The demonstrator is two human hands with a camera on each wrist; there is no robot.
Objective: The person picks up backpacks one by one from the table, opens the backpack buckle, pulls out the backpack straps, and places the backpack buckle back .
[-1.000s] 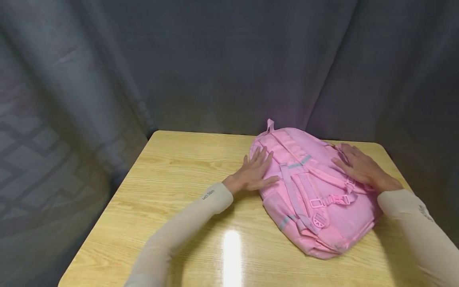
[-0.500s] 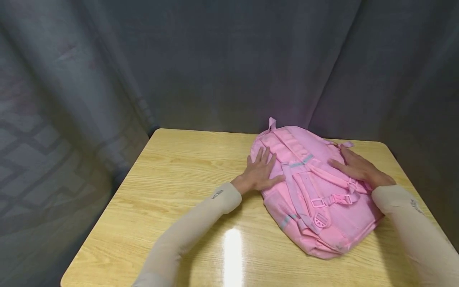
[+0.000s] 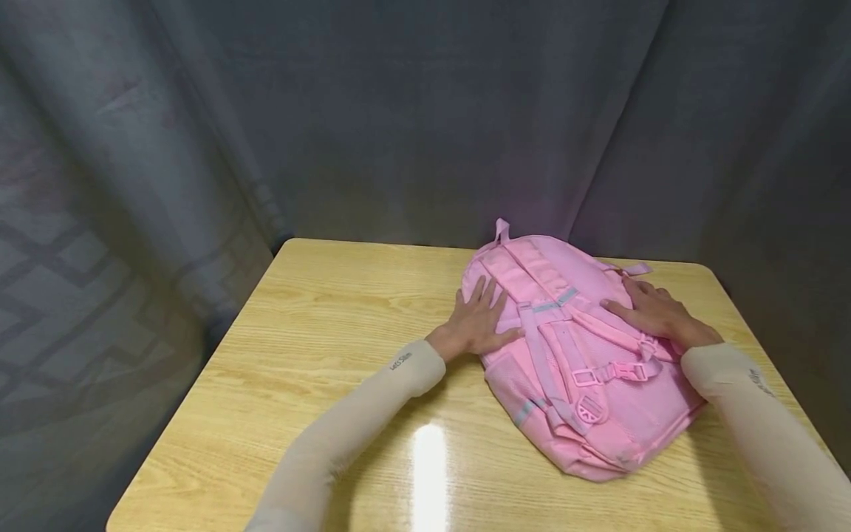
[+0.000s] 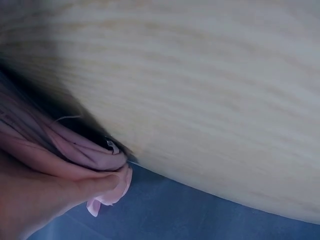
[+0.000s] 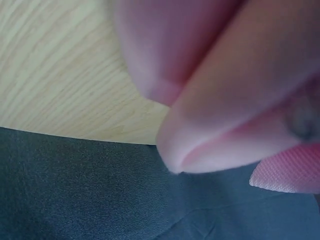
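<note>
A pink backpack [image 3: 552,355] lies on the table with its shoulder straps and chest buckle [image 3: 628,372] facing up, its top loop towards the curtain. My left hand [image 3: 475,321] rests on its upper left side, fingers spread and straight. On the upper right edge lies my right hand [image 3: 654,314], thumb on the back panel and fingers along the side. In the left wrist view a finger runs along the pink fabric [image 4: 85,150] beside the table. Close up in the right wrist view, my extended fingers [image 5: 220,110] touch the bag's side.
The light wooden table [image 3: 319,310] has rounded far corners, and its surface stretches left of the backpack. Dark grey curtains [image 3: 399,125] hang behind it and on both sides. A bright light reflection shows on the near part of the tabletop.
My left hand has shifted slightly right and settled on the bag. My right hand has slid left along the bag's edge, uncovering a strap end there. The backpack has hardly moved.
</note>
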